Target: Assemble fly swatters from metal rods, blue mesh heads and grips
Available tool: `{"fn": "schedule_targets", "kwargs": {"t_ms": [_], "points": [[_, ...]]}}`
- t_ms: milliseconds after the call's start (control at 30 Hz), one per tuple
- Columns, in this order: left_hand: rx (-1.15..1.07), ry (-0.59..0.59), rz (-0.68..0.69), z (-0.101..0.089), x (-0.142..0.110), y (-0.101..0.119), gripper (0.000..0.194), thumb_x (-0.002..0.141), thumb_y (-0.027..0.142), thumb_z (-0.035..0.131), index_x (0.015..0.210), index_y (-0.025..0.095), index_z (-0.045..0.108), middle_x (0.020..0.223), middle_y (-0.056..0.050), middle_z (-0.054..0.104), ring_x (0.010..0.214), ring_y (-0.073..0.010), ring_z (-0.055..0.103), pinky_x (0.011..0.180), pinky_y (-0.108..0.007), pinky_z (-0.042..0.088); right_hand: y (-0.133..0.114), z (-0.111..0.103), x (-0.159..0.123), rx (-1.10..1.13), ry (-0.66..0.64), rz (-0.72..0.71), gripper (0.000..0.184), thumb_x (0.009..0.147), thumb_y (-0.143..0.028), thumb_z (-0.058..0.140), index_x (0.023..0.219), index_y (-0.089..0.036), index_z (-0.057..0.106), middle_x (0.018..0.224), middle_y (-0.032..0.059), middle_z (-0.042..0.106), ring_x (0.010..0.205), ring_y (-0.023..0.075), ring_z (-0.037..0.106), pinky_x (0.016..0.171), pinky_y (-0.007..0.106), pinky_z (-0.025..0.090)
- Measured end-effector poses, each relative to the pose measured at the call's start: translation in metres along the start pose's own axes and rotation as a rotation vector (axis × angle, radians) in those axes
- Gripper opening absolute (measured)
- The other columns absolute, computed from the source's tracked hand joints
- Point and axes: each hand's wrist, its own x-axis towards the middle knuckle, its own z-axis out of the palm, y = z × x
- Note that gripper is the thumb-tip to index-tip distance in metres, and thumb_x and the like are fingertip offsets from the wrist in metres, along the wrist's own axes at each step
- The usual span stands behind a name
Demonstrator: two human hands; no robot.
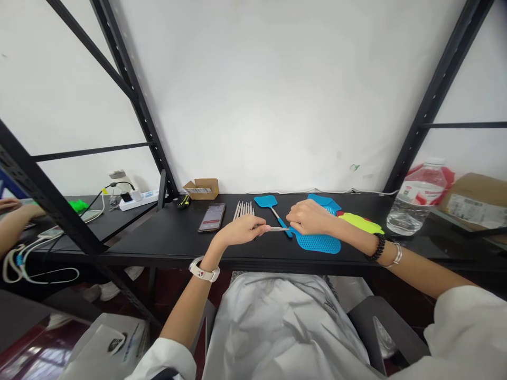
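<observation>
My left hand point(242, 230) is closed round a thin silver metal rod point(277, 229), which points right. My right hand point(307, 216) is closed in a fist at the narrow neck of a blue perforated fly swatter head point(320, 244). The rod's right end meets that neck, but the fist hides part of the joint. Just behind, a blue fly swatter point(265, 201) with a metal shaft and blue handle lies on the table. Several silver rods point(243, 209) lie side by side beyond my left hand. More blue swatter heads point(325, 202) and yellow-green ones point(361, 222) lie by my right forearm.
On the black table point(154, 237) are a phone point(212, 217), an open cardboard box point(203, 188) and a yellow-black cutter point(184, 201). A large water bottle point(418, 198) stands right, before a carton point(475, 203). Black shelf posts flank both sides. Another person's arm point(18, 224) shows far left.
</observation>
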Motion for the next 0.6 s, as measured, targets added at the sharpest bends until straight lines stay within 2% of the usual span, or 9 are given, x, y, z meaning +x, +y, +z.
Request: {"fn": "schedule_targets", "kwargs": {"t_ms": [167,267,467,600], "points": [[-0.082,-0.063,0.011,0.006,0.005,-0.006,0.04,0.086,0.041,0.033,0.058,0.014,0.046,0.048,0.003,0.036,0.047,-0.0079,0.033,0.049,-0.022,0.027,-0.003,0.003,-0.001,-0.108,-0.001,-0.086,0.019,0.076,-0.017,0.045,0.063,-0.013,0.059,0.06,0.0085,0.058,0.057,0.0155,0.046,0.052,0.029,0.015],[-0.086,-0.048,0.012,0.007,0.005,-0.005,0.04,0.086,0.041,0.033,0.058,0.014,0.046,0.049,0.003,0.039,0.048,-0.008,0.035,0.051,-0.021,0.028,-0.003,0.005,-0.002,-0.117,0.016,-0.12,0.019,0.077,-0.017,0.045,0.065,-0.013,0.059,0.06,0.0088,0.058,0.059,0.0161,0.047,0.053,0.029,0.017],[-0.075,0.011,-0.047,0.005,0.004,0.005,0.039,0.084,0.043,0.038,0.062,0.014,0.052,0.048,0.002,0.041,0.045,-0.008,0.033,0.048,-0.021,0.026,0.002,0.006,-0.003,-0.055,0.028,-0.031,0.02,0.073,-0.016,0.043,0.059,-0.014,0.057,0.058,0.0081,0.056,0.053,0.014,0.043,0.051,0.028,0.013],[-0.01,0.085,-0.048,0.006,0.004,0.008,0.037,0.083,0.044,0.042,0.065,0.015,0.055,0.047,0.002,0.043,0.044,-0.0079,0.033,0.048,-0.021,0.024,0.005,0.006,-0.003,0.106,0.035,0.018,0.023,0.069,-0.012,0.038,0.05,-0.015,0.049,0.05,0.0029,0.048,0.047,0.0111,0.031,0.05,0.027,0.013]]}}
